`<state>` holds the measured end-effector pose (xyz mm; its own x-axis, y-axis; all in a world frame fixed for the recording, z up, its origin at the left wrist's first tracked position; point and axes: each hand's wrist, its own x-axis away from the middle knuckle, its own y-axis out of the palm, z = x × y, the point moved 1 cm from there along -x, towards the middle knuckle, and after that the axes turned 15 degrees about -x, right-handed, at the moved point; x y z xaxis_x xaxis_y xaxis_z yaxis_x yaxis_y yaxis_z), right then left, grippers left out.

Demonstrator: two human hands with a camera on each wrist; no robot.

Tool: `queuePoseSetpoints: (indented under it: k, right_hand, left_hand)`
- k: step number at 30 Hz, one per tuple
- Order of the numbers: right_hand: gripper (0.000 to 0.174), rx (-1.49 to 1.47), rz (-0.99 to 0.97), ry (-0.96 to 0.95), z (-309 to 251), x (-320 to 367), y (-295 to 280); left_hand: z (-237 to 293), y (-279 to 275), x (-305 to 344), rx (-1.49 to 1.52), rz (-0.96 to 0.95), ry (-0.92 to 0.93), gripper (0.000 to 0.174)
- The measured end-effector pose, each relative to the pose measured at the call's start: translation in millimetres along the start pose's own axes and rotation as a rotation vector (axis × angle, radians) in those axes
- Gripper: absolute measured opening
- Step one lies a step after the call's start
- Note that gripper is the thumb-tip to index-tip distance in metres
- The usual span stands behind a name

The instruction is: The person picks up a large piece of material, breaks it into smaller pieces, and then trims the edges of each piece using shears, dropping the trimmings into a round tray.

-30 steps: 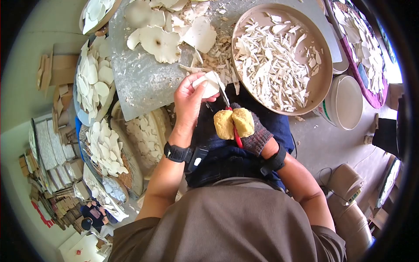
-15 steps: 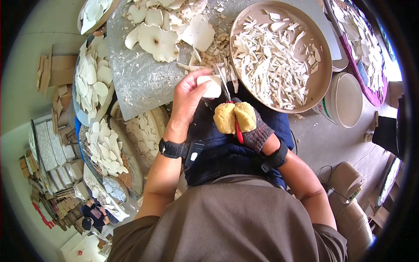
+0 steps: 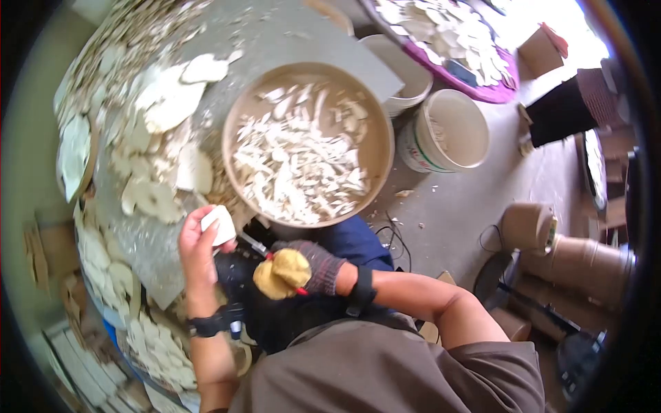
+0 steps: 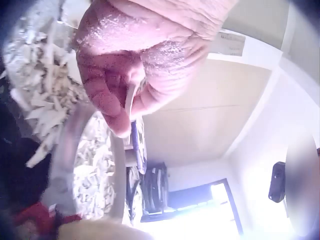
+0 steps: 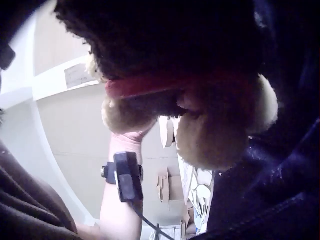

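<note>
A grey table (image 3: 289, 31) strewn with pale shards is seen, with a round tray (image 3: 380, 148) of cut slivers set on it and a white bucket (image 3: 451, 124) stood on the floor beside. By the gloved right hand (image 3: 313, 265) a red-handled cutter (image 3: 281, 272) is gripped, the fingers curled round its yellow pads. A white piece (image 3: 220, 224) is pinched between fingers and thumb of the left hand (image 3: 196, 251), just beside the tray's near rim.
</note>
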<state>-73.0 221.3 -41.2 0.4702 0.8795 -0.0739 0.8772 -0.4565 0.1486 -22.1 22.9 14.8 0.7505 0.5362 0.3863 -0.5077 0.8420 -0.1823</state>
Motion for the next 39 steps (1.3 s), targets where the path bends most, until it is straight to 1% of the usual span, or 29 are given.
queuePoseSetpoints:
  k: [2, 3, 4, 5, 6, 7, 8, 9, 10, 11, 14, 15, 16, 18, 19, 20, 22, 24, 25, 26, 28, 30, 31, 33, 34, 36, 37, 38, 39]
  right_hand:
    - [0.031, -0.173, -0.053, 0.090, 25, 8, 3]
    - [0.030, -0.131, -0.073, 0.187, 23, 10, 0]
    - [0.030, -0.093, -0.098, 0.284, 19, 11, -2]
    - [0.029, -0.053, -0.127, 0.381, 18, 10, -2]
    - [0.029, -0.041, -0.111, 0.325, 20, 11, -2]
    - [0.030, -0.031, -0.099, 0.271, 26, 14, 0]
    - [0.030, -0.023, -0.089, 0.220, 30, 16, 2]
    - [0.030, -0.019, -0.101, 0.190, 31, 17, 0]
    - [0.030, -0.015, -0.114, 0.166, 30, 18, -2]
    - [0.029, -0.014, -0.127, 0.144, 29, 19, -3]
    - [0.028, 0.026, -0.132, 0.061, 28, 22, -5]
    - [0.028, 0.043, -0.131, 0.033, 27, 23, -6]
    - [0.028, 0.085, -0.154, -0.039, 19, 20, -8]
    - [0.029, -0.597, -0.324, 0.513, 0, 16, -16]
    - [0.029, -0.555, -0.245, 0.467, 14, 21, -11]
    - [0.029, -0.515, -0.176, 0.419, 29, 26, -7]
    - [0.028, -0.631, -0.176, 0.477, 23, 26, -9]
    - [0.027, -0.475, -0.232, 0.342, 31, 23, -8]
    - [0.022, -0.717, -0.164, 0.423, 35, 24, -7]
    - [0.021, -0.958, -0.078, 0.494, 38, 25, -5]
    - [0.023, -0.865, -0.062, 0.475, 46, 23, -4]
    - [0.024, -0.815, -0.036, 0.494, 52, 21, -1]
    - [0.023, -0.997, 0.004, 0.592, 46, 18, 0]
    - [0.019, -1.242, -0.010, 0.654, 31, 9, 4]
    - [0.019, -1.069, -0.028, 0.607, 21, 8, 6]
    - [0.020, -0.723, -0.067, 0.498, 8, 2, 11]
    - [0.020, -0.742, -0.053, 0.514, 12, 0, 12]
    - [0.020, -0.761, -0.041, 0.530, 20, -1, 12]
    - [0.021, -0.796, -0.028, 0.543, 27, 0, 12]
  left_hand:
    - [43, 13, -9, -0.183, -0.346, 0.023, 0.028]
    - [60, 21, -14, -0.277, -0.499, 0.032, 0.027]
    - [75, 37, -20, -0.344, -0.626, 0.028, 0.027]
    - [92, 60, -27, -0.445, -0.707, 0.053, 0.032]
    - [103, 81, -36, -0.484, -0.759, 0.082, 0.035]
    - [114, 102, -48, -0.472, -0.793, 0.168, 0.040]
    - [130, 125, -49, -0.276, -0.775, 0.189, 0.052]
    - [137, 144, -56, -0.090, -0.791, 0.332, 0.062]
    - [148, 158, -59, 0.082, -0.854, 0.348, 0.066]
    - [158, 165, -58, 0.165, -0.825, 0.394, 0.061]
    - [176, 166, -44, 0.232, -0.714, 0.512, 0.055]
    - [175, 157, -41, 0.225, -0.670, 0.508, 0.049]
    - [173, 146, -37, 0.195, -0.618, 0.507, 0.045]
    - [164, 109, -28, 0.129, -0.512, 0.481, 0.041]
    - [156, 88, -24, 0.082, -0.426, 0.493, 0.038]
    - [146, 66, -21, 0.104, -0.348, 0.518, 0.036]
    - [124, 20, -13, 0.153, -0.138, 0.449, 0.032]
    - [90, -27, -6, 0.177, 0.062, 0.336, 0.029]
    - [69, -48, -4, 0.184, 0.148, 0.278, 0.029]
    - [48, -62, -2, 0.128, 0.193, 0.243, 0.028]
    - [14, -81, 7, 0.024, 0.265, 0.160, 0.026]
    - [-8, -80, 11, -0.106, 0.254, 0.116, 0.025]
    - [-18, -76, 10, -0.170, 0.245, 0.094, 0.024]
    - [-38, -66, -3, -0.373, 0.272, 0.165, 0.026]
    - [-46, -59, -11, -0.474, 0.282, 0.200, 0.027]
    - [-55, -42, -28, -0.806, 0.445, 0.414, 0.033]
    - [-49, -33, -31, -0.989, 0.506, 0.559, 0.038]
    - [-46, -22, -26, -1.032, 0.494, 0.525, 0.037]
    - [-44, -16, -23, -1.009, 0.414, 0.525, 0.034]
